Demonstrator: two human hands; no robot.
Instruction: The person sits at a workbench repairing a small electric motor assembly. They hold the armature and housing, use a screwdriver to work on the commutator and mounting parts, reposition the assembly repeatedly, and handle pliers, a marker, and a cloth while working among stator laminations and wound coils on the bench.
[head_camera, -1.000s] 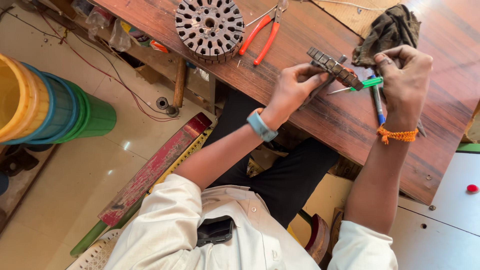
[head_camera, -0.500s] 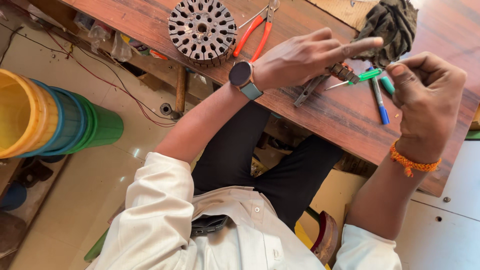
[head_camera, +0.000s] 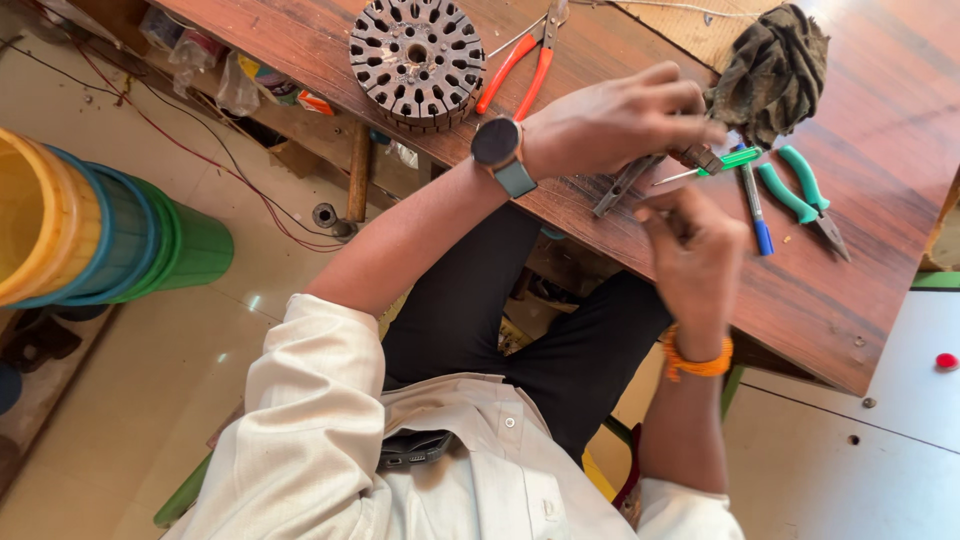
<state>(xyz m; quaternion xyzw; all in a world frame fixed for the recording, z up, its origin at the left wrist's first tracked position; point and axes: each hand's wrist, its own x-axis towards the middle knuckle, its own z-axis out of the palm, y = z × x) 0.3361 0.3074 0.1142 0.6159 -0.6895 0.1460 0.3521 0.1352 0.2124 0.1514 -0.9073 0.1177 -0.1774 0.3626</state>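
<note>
Wooden tabletop (head_camera: 800, 300) fills the upper frame. Nearest, the right hand (head_camera: 695, 250) is blurred; I cannot tell its grip. Beyond it, the left hand (head_camera: 610, 125) is clenched on a small dark metal piece (head_camera: 697, 156) over the tabletop's near edge, its long axis slanting down-left to up-right. Fumbled, the piece could drop off that edge. Farther back sits a slotted stator core (head_camera: 417, 60).

workshop: pliers (head_camera: 522, 52), motor stator (head_camera: 417, 58)

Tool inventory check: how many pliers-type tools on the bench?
2 clearly: orange-handled pliers beside the slotted metal core, teal-handled pliers right of the blue pen. A third tool under the hands is unclear.
</note>
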